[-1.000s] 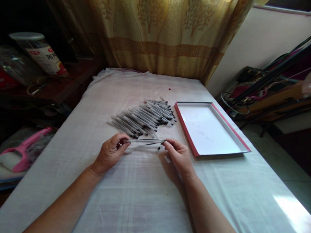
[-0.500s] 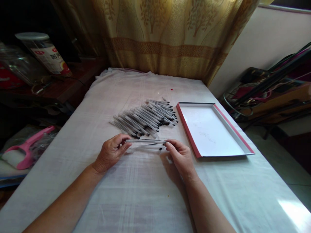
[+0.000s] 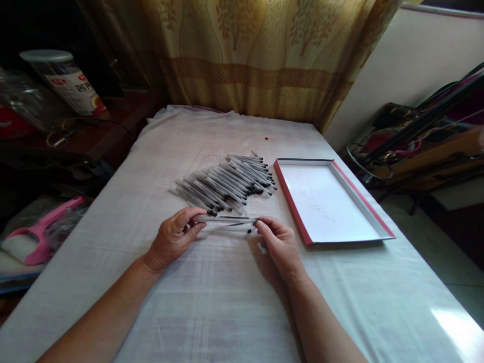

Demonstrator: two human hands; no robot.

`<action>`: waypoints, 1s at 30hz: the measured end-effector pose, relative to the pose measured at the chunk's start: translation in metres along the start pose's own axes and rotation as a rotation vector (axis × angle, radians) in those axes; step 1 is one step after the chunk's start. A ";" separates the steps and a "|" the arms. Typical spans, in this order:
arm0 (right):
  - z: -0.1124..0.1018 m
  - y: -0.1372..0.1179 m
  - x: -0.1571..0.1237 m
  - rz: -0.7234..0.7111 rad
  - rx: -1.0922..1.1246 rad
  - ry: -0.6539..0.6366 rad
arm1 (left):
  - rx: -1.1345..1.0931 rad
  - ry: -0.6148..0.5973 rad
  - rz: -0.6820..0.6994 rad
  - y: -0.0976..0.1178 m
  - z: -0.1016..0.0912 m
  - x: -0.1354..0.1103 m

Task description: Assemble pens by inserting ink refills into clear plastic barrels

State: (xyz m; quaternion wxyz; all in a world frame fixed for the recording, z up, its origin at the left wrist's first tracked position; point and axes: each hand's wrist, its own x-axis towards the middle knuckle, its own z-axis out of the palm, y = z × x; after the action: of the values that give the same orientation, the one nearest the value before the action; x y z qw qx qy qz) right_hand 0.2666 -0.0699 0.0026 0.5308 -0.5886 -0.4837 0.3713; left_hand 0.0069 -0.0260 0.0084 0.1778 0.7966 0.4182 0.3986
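Observation:
My left hand (image 3: 172,240) and my right hand (image 3: 280,243) each pinch one end of a few clear pens (image 3: 227,220) held level just above the white cloth. One more pen with a black tip (image 3: 236,230) lies on the cloth right beneath them. Behind my hands sits a pile of several clear pens with black tips (image 3: 227,182). A shallow white tray with a red rim (image 3: 298,214) lies to the right of the pile, with nothing in it.
The table (image 3: 212,307) is draped in white cloth, with a gold curtain (image 3: 257,55) behind it. A large jar (image 3: 66,83) and clutter stand on a dark shelf at left, a pink-handled tool (image 3: 41,229) below. Cables and rods crowd the right side.
Both hands keep their hold on the pens and have barely moved; only the view has shifted slightly.

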 end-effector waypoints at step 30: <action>0.001 0.002 -0.001 -0.266 -0.331 -0.014 | -0.060 -0.226 -0.239 -0.005 -0.011 0.008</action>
State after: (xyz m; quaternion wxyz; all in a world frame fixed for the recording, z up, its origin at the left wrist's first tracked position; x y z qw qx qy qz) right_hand 0.2658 -0.0704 0.0007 0.4676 -0.5961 -0.6154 0.2176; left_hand -0.0019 -0.0174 0.0163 0.2936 0.7752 0.4753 0.2950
